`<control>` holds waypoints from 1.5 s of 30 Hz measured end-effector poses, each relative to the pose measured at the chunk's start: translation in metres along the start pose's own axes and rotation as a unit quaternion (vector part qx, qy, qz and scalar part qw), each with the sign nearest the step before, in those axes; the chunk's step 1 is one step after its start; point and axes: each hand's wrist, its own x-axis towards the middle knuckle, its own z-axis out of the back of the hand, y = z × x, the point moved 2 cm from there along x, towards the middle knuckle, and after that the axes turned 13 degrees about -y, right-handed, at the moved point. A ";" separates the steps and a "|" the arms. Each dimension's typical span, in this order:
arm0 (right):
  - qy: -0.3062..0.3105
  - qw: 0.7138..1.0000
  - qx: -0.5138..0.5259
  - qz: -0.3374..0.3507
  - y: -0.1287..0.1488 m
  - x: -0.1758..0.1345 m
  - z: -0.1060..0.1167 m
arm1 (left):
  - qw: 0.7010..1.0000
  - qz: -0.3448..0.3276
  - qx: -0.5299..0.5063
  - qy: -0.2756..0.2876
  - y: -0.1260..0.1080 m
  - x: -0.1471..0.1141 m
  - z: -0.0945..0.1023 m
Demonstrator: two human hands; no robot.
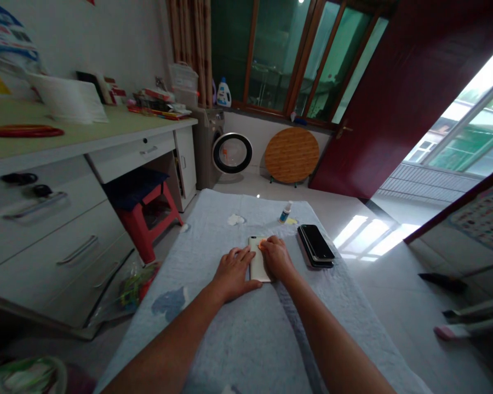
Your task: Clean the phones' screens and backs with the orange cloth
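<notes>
A pale gold phone (pixel 259 268) lies back side up on the cloth-covered table, its camera at the far left corner. My left hand (pixel 234 272) grips it, fingers along the left edge and thumb at the near edge. With fingers closed, my right hand (pixel 278 257) presses a small orange cloth (pixel 262 244) onto the upper part of the phone's back; most of the cloth is hidden. To the right rests a stack of dark phones (pixel 317 243), the top one screen up. Beyond my hands stands a small spray bottle (pixel 285 213) with a blue label.
A light blue patterned cloth (pixel 234 350) covers the table. On the left is a white desk (pixel 135 137), with a red stool (pixel 148 219) under it. Ahead, a washing machine (pixel 207 142) has its round door open, near a round wooden tabletop (pixel 292 155) leaning on the wall.
</notes>
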 end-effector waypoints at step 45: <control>0.013 0.999 -0.010 -0.041 -0.018 0.016 -0.004 | 1.000 0.004 -0.011 -0.008 0.001 0.001 0.000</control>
